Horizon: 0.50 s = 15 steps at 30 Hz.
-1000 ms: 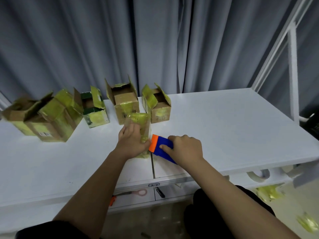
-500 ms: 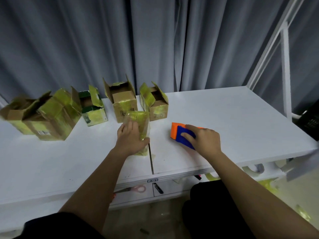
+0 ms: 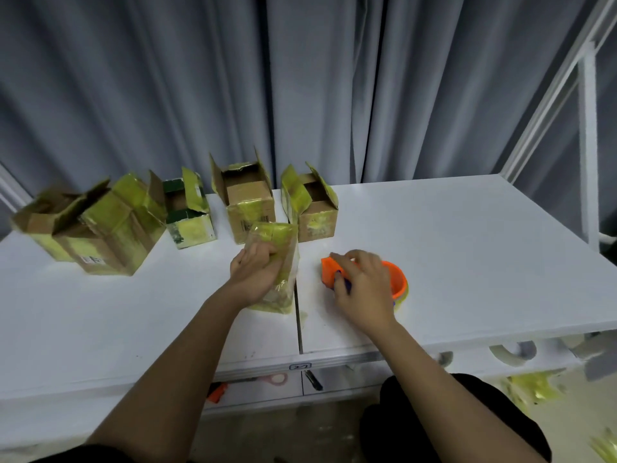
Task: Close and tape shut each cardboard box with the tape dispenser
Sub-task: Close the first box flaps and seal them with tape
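L hand [image 3: 255, 274] still grips taped box [image 3: 278, 262] | R hand [image 3: 362, 284] fingers round tape dispenser [image 3: 392, 279], moved right off box

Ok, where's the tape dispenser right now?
In the head view, the tape dispenser lies on the white table right of centre, under the right hand, just right of the box the left hand holds.

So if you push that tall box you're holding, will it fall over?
Probably, yes. The box stands taller than it is wide, so it may tip. The shiny tape around it looks slippery, though the left hand grips it.
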Each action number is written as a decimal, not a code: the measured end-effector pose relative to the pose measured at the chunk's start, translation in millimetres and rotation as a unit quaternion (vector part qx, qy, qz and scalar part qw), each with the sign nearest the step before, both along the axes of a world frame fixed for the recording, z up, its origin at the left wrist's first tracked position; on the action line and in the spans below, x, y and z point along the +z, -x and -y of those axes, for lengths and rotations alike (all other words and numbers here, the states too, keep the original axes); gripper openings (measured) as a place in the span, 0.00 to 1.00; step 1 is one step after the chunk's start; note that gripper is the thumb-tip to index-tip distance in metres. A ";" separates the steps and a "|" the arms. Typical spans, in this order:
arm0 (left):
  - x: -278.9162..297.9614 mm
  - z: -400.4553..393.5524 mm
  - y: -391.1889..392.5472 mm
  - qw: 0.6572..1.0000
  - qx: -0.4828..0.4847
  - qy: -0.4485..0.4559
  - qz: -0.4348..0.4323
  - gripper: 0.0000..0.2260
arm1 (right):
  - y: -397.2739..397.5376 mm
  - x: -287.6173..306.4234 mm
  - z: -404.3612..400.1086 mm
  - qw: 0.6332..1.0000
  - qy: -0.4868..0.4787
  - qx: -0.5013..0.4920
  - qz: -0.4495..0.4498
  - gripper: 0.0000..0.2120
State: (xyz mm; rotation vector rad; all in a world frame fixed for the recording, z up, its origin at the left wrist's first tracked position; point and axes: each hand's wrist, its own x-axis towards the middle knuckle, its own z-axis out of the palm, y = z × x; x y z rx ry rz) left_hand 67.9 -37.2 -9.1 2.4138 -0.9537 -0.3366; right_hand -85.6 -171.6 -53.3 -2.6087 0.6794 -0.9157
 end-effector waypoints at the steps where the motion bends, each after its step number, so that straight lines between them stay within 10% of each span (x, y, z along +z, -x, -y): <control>1: -0.6 -0.2 -2.6 1.000 0.004 0.007 -0.012 0.13 | -4.5 2.6 -10.3 0.991 -0.116 0.057 0.023 0.19; 5: 0.4 -2.7 -6.5 0.997 0.016 0.022 -0.065 0.14 | -22.7 5.7 -41.4 0.865 -0.477 0.146 0.057 0.20; 10: 4.4 -3.5 -2.3 0.999 0.012 0.020 -0.048 0.15 | -35.6 3.2 -51.6 0.829 -0.536 0.097 0.125 0.03; 15: 5.2 -7.1 0.7 1.000 -0.015 0.003 0.006 0.16 | -35.2 9.0 -50.1 0.834 -0.529 0.069 0.138 0.08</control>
